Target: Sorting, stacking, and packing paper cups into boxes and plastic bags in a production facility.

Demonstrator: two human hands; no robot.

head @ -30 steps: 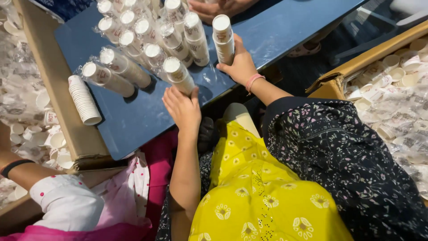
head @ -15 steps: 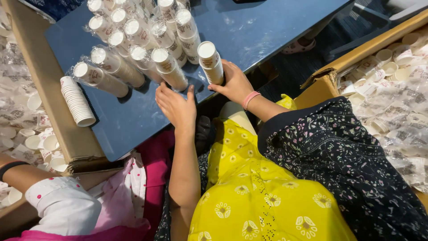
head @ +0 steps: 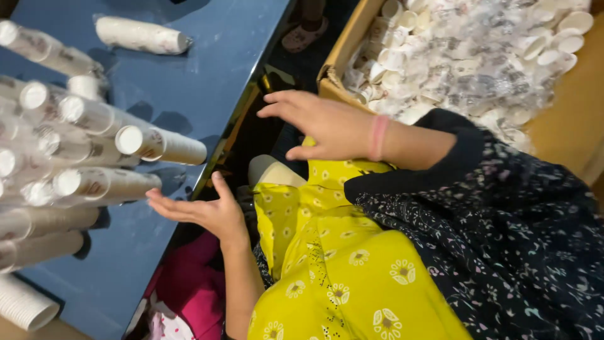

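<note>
Both hands are now seen lifted off the wrapped cup stacks (head: 94, 157) that were being touched a moment earlier. The left hand (head: 201, 211), at lower centre of the frame, is held open and palm-up just beside the edge of the blue table (head: 207, 69), gripping nothing. The right hand (head: 321, 123), at centre, is spread open and empty above the lap. The stacks are left piled at the left of the frame, so the pile appears settled and released.

Matt paper cup stacks (head: 160, 145) – smooth blue tabletop (head: 207, 63).
</note>
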